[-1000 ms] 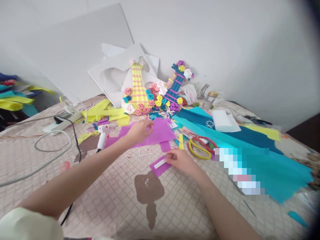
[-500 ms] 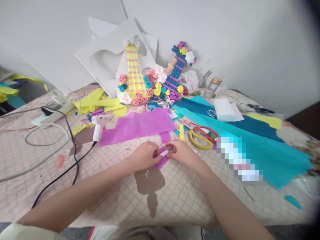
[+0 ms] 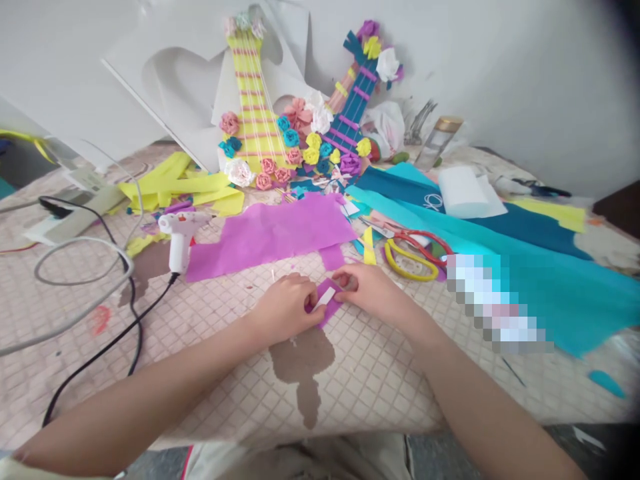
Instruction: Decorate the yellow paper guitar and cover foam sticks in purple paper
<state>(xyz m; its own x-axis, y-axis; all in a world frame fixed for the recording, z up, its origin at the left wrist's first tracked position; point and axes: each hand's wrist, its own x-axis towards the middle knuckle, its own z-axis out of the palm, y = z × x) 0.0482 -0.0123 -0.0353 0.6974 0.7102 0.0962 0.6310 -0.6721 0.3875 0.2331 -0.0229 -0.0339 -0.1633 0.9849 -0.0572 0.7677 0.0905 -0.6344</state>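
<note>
Close to the table's front, a small purple crepe paper piece [image 3: 331, 311] carries a narrow white strip [image 3: 325, 297] laid slantwise across it. My left hand [image 3: 287, 301] pinches its left side, the thumb tip at the strip's lower end. From the other side, my right hand [image 3: 373, 291] grips the right edge between thumb and curled fingers. Just beyond my hands lies a large purple crepe sheet [image 3: 285, 230]. A brown patch [image 3: 303, 363] shows on the tablecloth below the small piece.
A white glue gun [image 3: 179, 243] with a black cord stands at left. Yellow-and-red-handled scissors [image 3: 415, 263] lie at right, beside a long turquoise sheet [image 3: 565, 293]. At the back lean a yellow paper guitar [image 3: 249, 100] and a blue one [image 3: 353, 110]. A glass jar [image 3: 440, 141] stands behind.
The view has shifted and tilted down slightly. My right hand's fingers have moved off the white strip's upper end, so more of the strip shows.
</note>
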